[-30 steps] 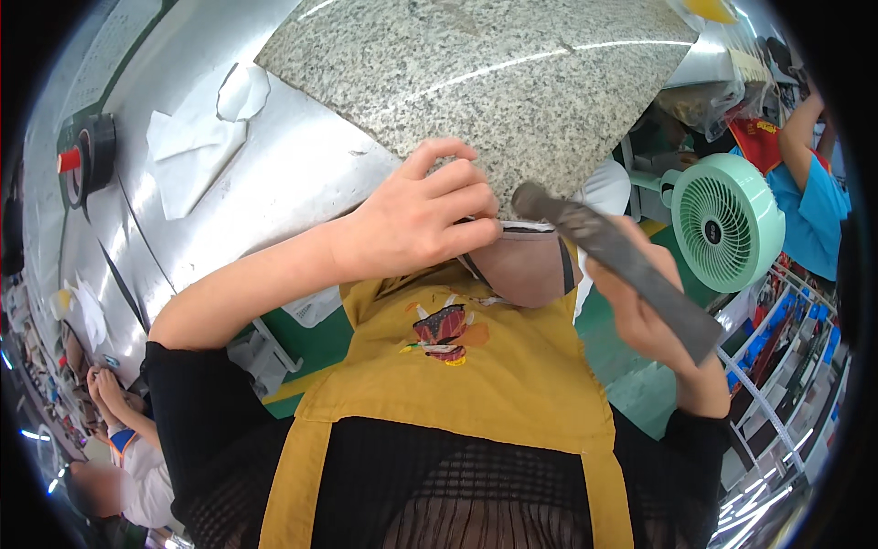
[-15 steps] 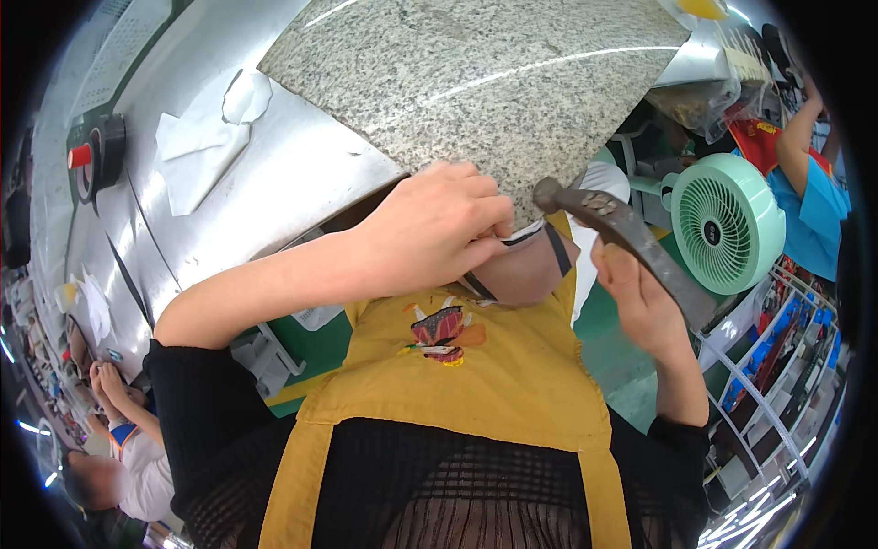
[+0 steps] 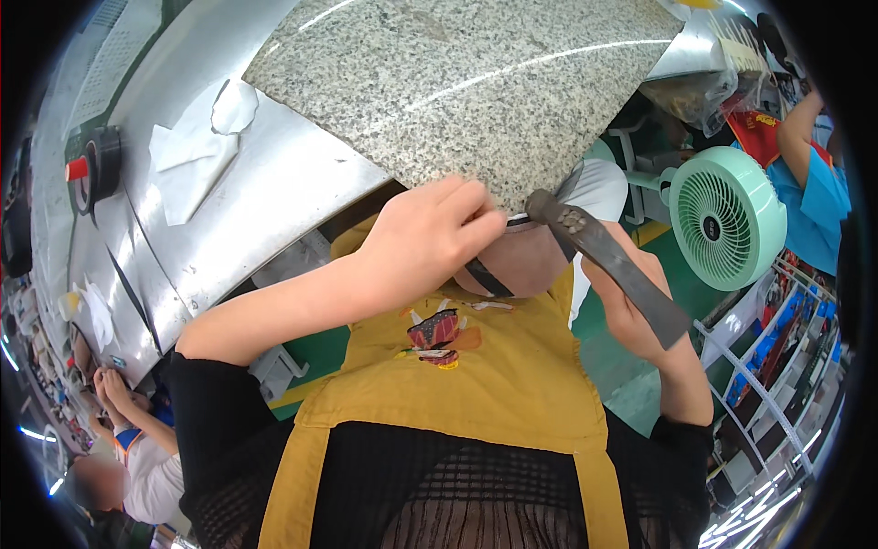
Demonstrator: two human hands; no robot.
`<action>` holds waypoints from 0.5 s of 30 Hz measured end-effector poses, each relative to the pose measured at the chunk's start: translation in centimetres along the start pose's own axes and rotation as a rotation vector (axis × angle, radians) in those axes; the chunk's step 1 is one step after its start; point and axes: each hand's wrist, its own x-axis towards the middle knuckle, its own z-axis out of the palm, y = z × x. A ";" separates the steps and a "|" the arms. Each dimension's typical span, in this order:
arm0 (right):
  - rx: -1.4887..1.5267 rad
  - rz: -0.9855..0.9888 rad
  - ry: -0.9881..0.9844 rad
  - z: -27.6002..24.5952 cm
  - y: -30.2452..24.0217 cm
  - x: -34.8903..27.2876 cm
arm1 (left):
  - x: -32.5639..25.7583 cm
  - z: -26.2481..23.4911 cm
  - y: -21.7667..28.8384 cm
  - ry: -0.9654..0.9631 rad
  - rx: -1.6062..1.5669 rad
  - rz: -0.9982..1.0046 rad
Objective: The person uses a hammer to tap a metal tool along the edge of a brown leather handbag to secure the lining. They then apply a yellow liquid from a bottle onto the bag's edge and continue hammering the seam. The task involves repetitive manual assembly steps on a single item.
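Head view, looking down the person's front. The left hand (image 3: 430, 242) is curled, its fingertips (image 3: 480, 206) pressed to the near edge of a speckled grey granite slab (image 3: 476, 82). Whether this grip encloses anything cannot be told; a narrow dark strap (image 3: 489, 279) runs just beneath the knuckles and may be pinched there. The right hand (image 3: 631, 302) is closed in a firm grip round the lower part of a long, flat, dark grey metal tool (image 3: 608, 265).

The tool's long axis runs diagonally: from the right grip it rises up and to the left, and its rounded, rivet-studded head lies just beside the left fingertips, at the slab's near corner. The working end therefore lies nearer the left hand than the right, and slab edge, fingertips and tool head crowd close together at one spot, apart from the right grip by most of the tool's length.

The slab rests on a shiny sheet-metal counter (image 3: 274, 192), which lies beyond and to the left of both grips. On it, well apart from the hands, lie white paper scraps (image 3: 187, 156) and a black tape roll (image 3: 105, 160). To the right of the right grip stands a mint-green round fan (image 3: 727, 220). A mustard-yellow apron (image 3: 457, 384) hangs below both hands.
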 end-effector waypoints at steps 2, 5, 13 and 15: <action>0.031 -0.010 0.025 -0.2 -0.3 -0.2 | -0.1 0.0 -0.1 0.034 0.054 0.088; -0.071 -0.009 -0.130 -0.3 -0.4 0.4 | -0.3 0.6 -0.5 0.064 0.124 0.174; -0.257 0.011 -0.243 -0.3 -0.9 1.0 | -0.2 0.3 -0.5 0.082 0.205 0.207; -0.280 -0.060 -0.233 0.0 -0.9 1.2 | 0.1 -0.3 -0.7 0.051 0.139 0.134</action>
